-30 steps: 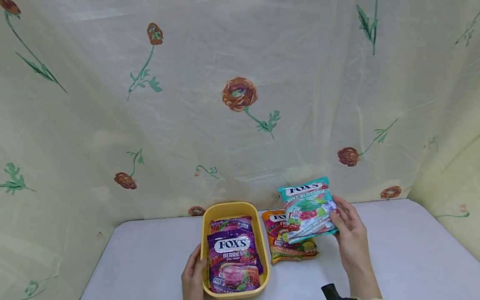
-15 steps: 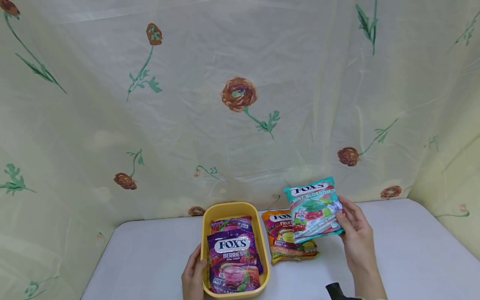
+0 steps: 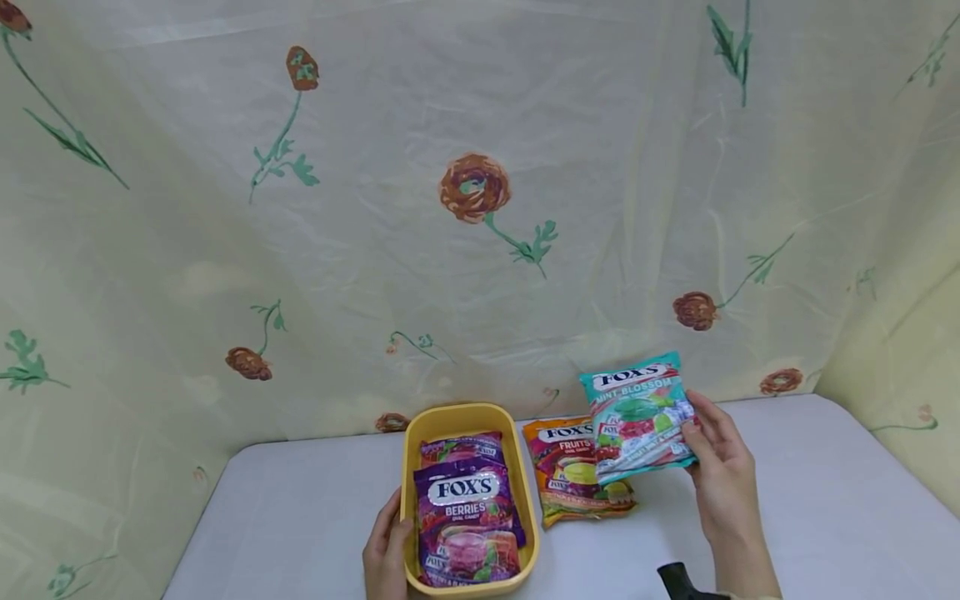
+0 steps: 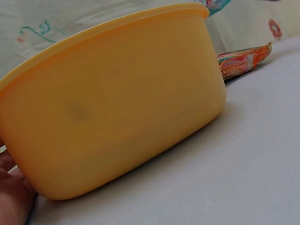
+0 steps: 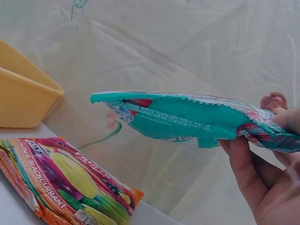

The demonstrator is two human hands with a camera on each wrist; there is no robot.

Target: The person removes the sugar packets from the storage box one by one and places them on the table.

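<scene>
A teal FOX'S Mint Blossom candy bag [image 3: 637, 421] is held up by my right hand [image 3: 726, 467], thumb on its front and fingers behind. In the right wrist view the bag [image 5: 183, 119] appears edge-on, fingers beneath it. My left hand [image 3: 386, 550] holds the left side of a yellow tub [image 3: 530, 533], thumb at the rim. Inside the tub, a purple FOX'S Berries candy bag [image 3: 467, 525] partly covers another purple candy bag [image 3: 461, 448]. An orange FOX'S Fruits candy bag [image 3: 573, 483] lies right of the tub, its upper right hidden by the teal bag.
A white-covered table [image 3: 300, 508] bears the tub and the orange bag. Behind it hangs a pale curtain [image 3: 360, 250] printed with flowers, which also runs along both sides. A black object [image 3: 675, 579] shows by my right wrist.
My right hand has moved to the right with the teal candy bag, uncovering more of the orange bag. The left hand and the tub have stayed in place.
</scene>
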